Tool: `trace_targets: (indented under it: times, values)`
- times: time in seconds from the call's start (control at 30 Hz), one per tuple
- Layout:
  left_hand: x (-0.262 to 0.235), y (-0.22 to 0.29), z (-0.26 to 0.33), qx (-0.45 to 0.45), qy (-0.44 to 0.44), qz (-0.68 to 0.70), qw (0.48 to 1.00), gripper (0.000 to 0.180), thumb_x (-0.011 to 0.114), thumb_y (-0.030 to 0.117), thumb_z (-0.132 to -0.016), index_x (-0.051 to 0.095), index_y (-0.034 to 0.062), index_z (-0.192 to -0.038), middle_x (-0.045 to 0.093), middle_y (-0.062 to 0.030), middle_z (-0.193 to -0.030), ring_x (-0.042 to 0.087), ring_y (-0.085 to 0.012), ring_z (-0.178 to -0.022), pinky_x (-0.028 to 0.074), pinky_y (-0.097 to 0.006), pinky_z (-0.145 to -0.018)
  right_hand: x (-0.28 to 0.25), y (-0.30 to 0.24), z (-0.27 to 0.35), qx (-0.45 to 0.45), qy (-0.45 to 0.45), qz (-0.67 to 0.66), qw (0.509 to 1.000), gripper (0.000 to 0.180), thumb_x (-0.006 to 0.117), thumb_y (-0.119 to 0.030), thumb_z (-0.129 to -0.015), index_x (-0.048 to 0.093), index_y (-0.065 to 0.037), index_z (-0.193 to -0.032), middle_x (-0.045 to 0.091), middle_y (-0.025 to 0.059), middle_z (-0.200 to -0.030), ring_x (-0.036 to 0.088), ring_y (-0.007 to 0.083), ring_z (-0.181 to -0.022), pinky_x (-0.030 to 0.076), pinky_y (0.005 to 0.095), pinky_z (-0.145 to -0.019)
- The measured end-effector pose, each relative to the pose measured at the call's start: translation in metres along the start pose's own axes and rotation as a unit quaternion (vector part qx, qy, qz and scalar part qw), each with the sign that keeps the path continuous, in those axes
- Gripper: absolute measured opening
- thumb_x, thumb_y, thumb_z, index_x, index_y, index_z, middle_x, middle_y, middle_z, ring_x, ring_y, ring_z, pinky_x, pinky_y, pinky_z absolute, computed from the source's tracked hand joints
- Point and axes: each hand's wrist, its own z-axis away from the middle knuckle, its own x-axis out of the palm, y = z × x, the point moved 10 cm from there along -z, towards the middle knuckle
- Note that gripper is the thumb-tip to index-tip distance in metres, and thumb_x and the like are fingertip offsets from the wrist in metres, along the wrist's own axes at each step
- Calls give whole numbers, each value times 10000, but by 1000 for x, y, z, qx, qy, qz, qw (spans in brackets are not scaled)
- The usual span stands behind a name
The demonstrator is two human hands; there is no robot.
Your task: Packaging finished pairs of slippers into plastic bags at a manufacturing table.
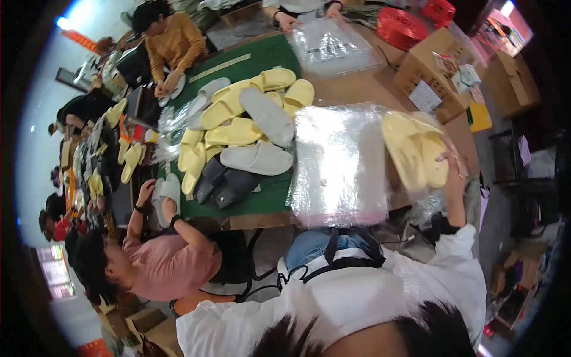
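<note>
At the right end of the table my right hand [453,168] grips a pair of yellow slippers [410,152] from their right side. Shiny clear plastic [428,205] shows around them; they seem to be inside a bag. Left of the pair lies a thick stack of clear plastic bags [340,160]. My left hand does not show; only its white sleeve [205,324] is seen at the lower left. Beyond the bags is a heap of loose slippers: yellow [233,131], grey [266,116] and black [229,184].
A co-worker in pink [172,256] handles grey slippers at left; another in orange [175,44] sits farther off. Across the table, a person's hands rest on more clear bags [333,50]. An open cardboard box [431,77] and red plastic ribbon roll [401,28] stand far right.
</note>
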Motion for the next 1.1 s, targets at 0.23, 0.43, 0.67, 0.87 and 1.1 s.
trace_targets:
  times: [0.23, 0.43, 0.67, 0.87, 1.1]
  values:
    - [14, -3, 20, -90, 52, 43, 994, 204, 558, 119, -709, 577, 21, -886, 584, -160, -859, 584, -291, -813, 459, -366, -694, -13, 234, 123, 435, 89, -210, 871, 422, 464, -228, -896, 422, 21, -1233, 516, 76, -1150, 474, 167, -1045, 352, 303, -903]
    - [26, -15, 41, -134, 63, 70, 986, 213, 563, 118, -707, 576, 20, -896, 583, -160, -874, 583, -289, -829, 458, -363, -704, 63, 151, 132, 329, 149, -11, 932, 557, 530, -113, -830, 297, 38, -1313, 370, 164, -1319, 361, 261, -1208, 250, 345, -1009]
    - [-203, -35, 56, -108, 461, 142, 869, 283, 511, 53, -781, 478, 35, -1062, 552, -158, -888, 565, -274, -808, 449, -353, -697, 179, 85, 78, 107, -151, 161, 970, 406, 567, -60, -798, 471, -46, -1193, 379, 201, -1304, 353, 335, -1221, 265, 362, -1019]
    - [-334, -48, -6, -92, 518, 35, 850, 774, 650, 172, -740, 194, 59, -1356, 496, -261, -1143, 477, -445, -1018, 395, -447, -861, 284, 37, 94, 95, -282, 104, 949, 420, 574, -81, -803, 452, -90, -1205, 338, 155, -1333, 430, 310, -1153, 379, 354, -928]
    - [-347, -27, -57, -64, 339, 42, 938, 1016, 607, 97, -683, -106, 192, -1401, 543, -312, -1021, 547, -453, -880, 440, -476, -763, 266, 46, 135, 189, -210, 121, 952, 622, 575, -84, -802, 249, -74, -1332, 243, 204, -1378, 514, 292, -1057, 444, 351, -850]
